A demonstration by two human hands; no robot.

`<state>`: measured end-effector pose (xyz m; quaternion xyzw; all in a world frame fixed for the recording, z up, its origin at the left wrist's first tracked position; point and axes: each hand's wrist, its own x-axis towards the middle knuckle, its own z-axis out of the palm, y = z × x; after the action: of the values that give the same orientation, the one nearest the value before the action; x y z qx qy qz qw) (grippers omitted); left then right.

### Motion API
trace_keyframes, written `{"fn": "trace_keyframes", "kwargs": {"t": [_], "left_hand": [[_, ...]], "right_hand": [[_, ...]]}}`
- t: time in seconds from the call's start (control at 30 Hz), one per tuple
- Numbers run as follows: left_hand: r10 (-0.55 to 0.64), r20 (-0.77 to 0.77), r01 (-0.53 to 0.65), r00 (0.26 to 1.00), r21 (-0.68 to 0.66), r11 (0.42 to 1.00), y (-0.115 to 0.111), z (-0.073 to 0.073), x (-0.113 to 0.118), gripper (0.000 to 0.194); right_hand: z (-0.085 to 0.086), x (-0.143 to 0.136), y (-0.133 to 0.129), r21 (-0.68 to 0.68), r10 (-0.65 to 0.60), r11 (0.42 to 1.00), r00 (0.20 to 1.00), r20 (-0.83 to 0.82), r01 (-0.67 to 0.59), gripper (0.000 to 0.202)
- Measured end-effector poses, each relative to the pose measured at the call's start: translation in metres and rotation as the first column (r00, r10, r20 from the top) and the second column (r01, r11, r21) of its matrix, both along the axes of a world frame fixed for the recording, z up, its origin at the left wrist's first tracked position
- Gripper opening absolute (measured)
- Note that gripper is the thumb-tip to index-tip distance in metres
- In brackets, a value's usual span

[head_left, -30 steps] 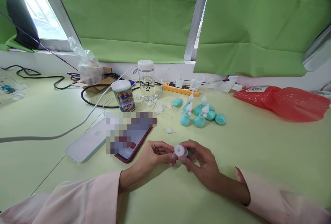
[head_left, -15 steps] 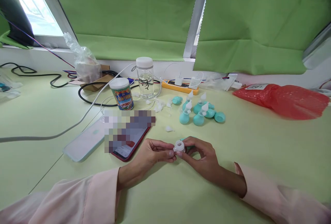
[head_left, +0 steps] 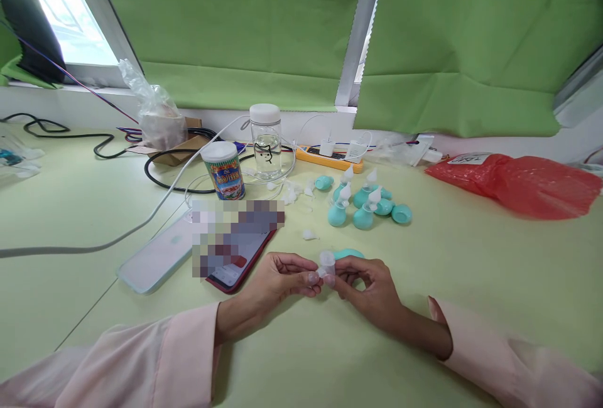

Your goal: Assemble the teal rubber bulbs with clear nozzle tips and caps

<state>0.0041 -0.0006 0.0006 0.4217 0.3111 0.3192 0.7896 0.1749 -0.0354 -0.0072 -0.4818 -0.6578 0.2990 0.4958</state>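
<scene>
A small translucent white plastic cup with a side spout [head_left: 326, 261] is held between both hands above the table. My left hand [head_left: 282, 277] pinches its left side at the spout. The fingertips of my right hand [head_left: 370, 285] close on the cup from the right. Just behind the right fingers lies a turquoise squeeze bulb [head_left: 349, 253], partly hidden. Farther back stand several turquoise bulbs fitted with white tips [head_left: 336, 214], beside loose turquoise bulbs [head_left: 401, 213]. A loose white tip [head_left: 308, 235] lies in front of my hands.
A phone [head_left: 242, 254] and a pale phone case [head_left: 157, 257] lie to the left. Behind them stand a printed can [head_left: 226, 176] and a water bottle [head_left: 266, 150]. An orange power strip [head_left: 306, 155] and a red plastic bag [head_left: 518, 185] are at the back; cables cross the left side.
The white plastic cup has been tilted, so its side now shows rather than its open ring. My right fingers have shifted slightly lower, and more of the turquoise bulb behind them is visible.
</scene>
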Motion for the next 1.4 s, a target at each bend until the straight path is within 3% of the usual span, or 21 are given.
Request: {"fn": "trace_keyframes", "kwargs": {"t": [0.2,0.53,0.97,1.17,1.27,1.4], "left_hand": [[-0.010,-0.021,0.010,1.000,0.001,1.000,-0.0002,0.0025,0.0010,0.015],[-0.010,-0.070,0.013,0.997,0.036,0.999,-0.0010,0.0037,0.0022,0.015],[-0.053,-0.106,0.070,0.993,0.167,0.983,-0.0024,0.0090,0.0019,0.015],[0.019,-0.173,0.027,0.985,0.261,0.965,-0.0028,0.0073,0.0036,0.016],[0.020,-0.130,0.010,0.991,0.231,0.973,-0.0036,0.0059,0.0048,0.023],[-0.045,-0.139,0.080,0.989,0.254,0.964,-0.0064,0.0087,0.0053,0.037]], "right_hand": [[0.0031,-0.0009,-0.0010,-0.058,0.044,0.997,0.998,-0.044,-0.046,0.016],[0.0046,-0.0018,-0.0016,-0.018,0.020,1.000,0.998,-0.060,-0.021,0.012],[0.0041,-0.0044,-0.0049,-0.034,0.023,0.999,0.999,-0.045,-0.025,0.014],[0.0052,-0.0066,-0.0053,-0.038,-0.027,0.999,0.998,-0.059,0.024,0.021],[0.0059,-0.0078,-0.0057,-0.048,-0.048,0.998,0.994,-0.102,0.044,0.024],[0.0061,-0.0066,-0.0057,-0.049,0.011,0.999,0.993,-0.114,-0.016,0.022]]}}
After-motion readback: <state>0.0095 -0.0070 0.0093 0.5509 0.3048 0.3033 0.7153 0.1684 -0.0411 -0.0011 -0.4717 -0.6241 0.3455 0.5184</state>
